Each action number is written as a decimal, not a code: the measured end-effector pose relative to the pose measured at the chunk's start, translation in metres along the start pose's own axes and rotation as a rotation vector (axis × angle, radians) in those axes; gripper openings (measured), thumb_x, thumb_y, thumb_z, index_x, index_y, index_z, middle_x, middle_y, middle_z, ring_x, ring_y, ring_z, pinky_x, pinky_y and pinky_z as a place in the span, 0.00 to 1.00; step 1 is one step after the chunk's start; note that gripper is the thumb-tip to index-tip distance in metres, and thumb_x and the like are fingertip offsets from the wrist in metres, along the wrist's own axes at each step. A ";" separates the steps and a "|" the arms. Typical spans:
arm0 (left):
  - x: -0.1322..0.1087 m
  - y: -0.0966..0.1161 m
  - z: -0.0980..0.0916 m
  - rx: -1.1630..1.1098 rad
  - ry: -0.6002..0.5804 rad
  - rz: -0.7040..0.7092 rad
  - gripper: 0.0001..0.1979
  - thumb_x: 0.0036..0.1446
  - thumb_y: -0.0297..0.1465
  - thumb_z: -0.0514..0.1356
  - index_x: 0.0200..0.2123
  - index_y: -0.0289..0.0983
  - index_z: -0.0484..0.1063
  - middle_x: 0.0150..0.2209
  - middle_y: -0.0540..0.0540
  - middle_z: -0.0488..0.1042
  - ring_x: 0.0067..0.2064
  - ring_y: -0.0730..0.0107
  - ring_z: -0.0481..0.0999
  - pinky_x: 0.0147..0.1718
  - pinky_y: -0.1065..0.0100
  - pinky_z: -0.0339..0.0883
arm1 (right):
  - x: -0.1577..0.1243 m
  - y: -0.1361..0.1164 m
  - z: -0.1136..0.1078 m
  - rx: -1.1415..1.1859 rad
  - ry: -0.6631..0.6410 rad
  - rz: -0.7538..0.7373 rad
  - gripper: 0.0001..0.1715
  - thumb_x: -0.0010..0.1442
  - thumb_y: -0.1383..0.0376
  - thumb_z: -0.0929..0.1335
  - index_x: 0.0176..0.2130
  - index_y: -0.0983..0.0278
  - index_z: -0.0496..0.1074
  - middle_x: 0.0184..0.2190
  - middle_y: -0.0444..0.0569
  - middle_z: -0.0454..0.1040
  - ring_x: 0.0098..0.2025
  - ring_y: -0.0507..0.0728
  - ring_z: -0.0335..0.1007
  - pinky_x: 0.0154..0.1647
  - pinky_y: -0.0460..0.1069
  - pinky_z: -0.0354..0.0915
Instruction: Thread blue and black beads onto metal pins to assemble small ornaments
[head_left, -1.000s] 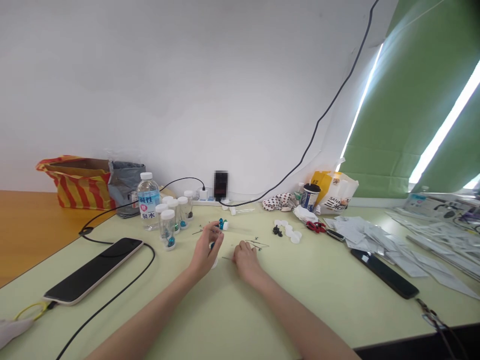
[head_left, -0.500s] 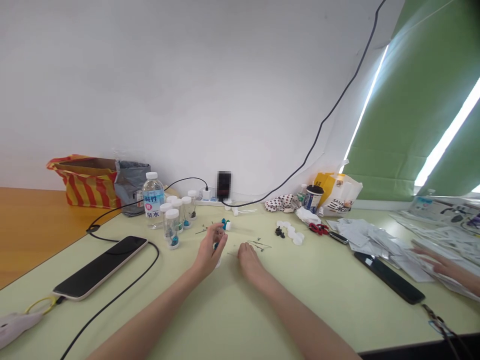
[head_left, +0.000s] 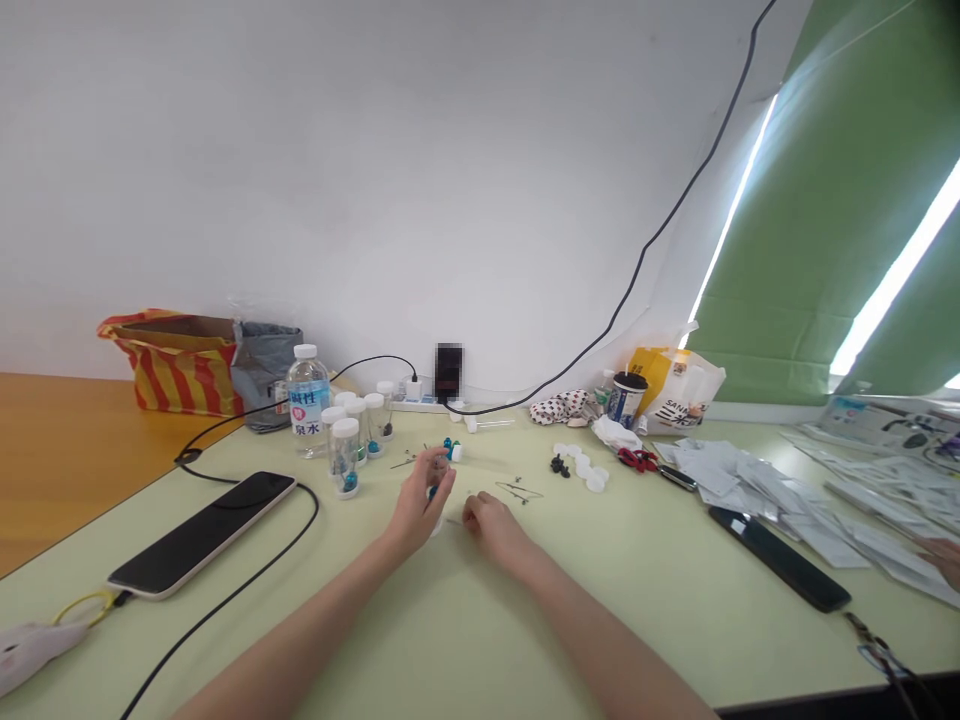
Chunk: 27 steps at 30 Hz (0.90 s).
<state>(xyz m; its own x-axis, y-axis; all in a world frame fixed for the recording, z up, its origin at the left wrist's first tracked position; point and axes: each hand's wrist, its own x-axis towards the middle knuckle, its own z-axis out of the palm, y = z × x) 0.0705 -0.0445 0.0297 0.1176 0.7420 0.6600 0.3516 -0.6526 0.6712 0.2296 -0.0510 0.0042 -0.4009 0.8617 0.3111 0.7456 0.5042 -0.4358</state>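
Small teal plastic bead (head_left: 432,492) sits pinched in the left hand (head_left: 421,507), fingers closed narrow; the right hand (head_left: 489,526) lies curled on the pale green bench (head_left: 675,625), grip unclear, near thin dark wires (head_left: 518,491), with 5 white-capped clear vials (head_left: 346,456) beyond.

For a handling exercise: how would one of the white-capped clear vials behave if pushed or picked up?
The front vial probably tips easily when pushed, being tall and narrow. It looks light, holding little. Its smooth wall may slip.
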 end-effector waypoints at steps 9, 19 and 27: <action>0.000 0.000 0.001 -0.008 0.000 0.004 0.12 0.62 0.33 0.49 0.48 0.41 0.55 0.28 0.54 0.62 0.27 0.71 0.67 0.30 0.68 0.63 | 0.029 -0.015 -0.073 0.324 0.394 -0.087 0.06 0.59 0.70 0.61 0.35 0.64 0.67 0.29 0.46 0.70 0.28 0.52 0.68 0.33 0.47 0.65; -0.003 -0.001 0.000 -0.022 -0.010 0.017 0.13 0.63 0.32 0.49 0.51 0.41 0.54 0.26 0.55 0.59 0.27 0.69 0.63 0.29 0.68 0.59 | 0.046 -0.076 -0.095 0.259 0.302 -0.311 0.09 0.55 0.76 0.64 0.30 0.64 0.68 0.30 0.44 0.70 0.32 0.51 0.66 0.34 0.46 0.61; -0.002 -0.002 0.000 -0.036 -0.015 0.026 0.12 0.63 0.31 0.49 0.50 0.41 0.54 0.26 0.56 0.59 0.26 0.70 0.62 0.28 0.68 0.56 | 0.053 -0.081 -0.090 0.218 0.236 -0.306 0.10 0.55 0.77 0.64 0.29 0.64 0.70 0.30 0.45 0.71 0.33 0.52 0.66 0.35 0.46 0.62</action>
<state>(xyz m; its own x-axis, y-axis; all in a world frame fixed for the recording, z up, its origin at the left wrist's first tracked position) 0.0694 -0.0447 0.0268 0.1405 0.7272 0.6720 0.3150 -0.6762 0.6659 0.1958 -0.0514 0.1322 -0.4344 0.6472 0.6265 0.4717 0.7560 -0.4539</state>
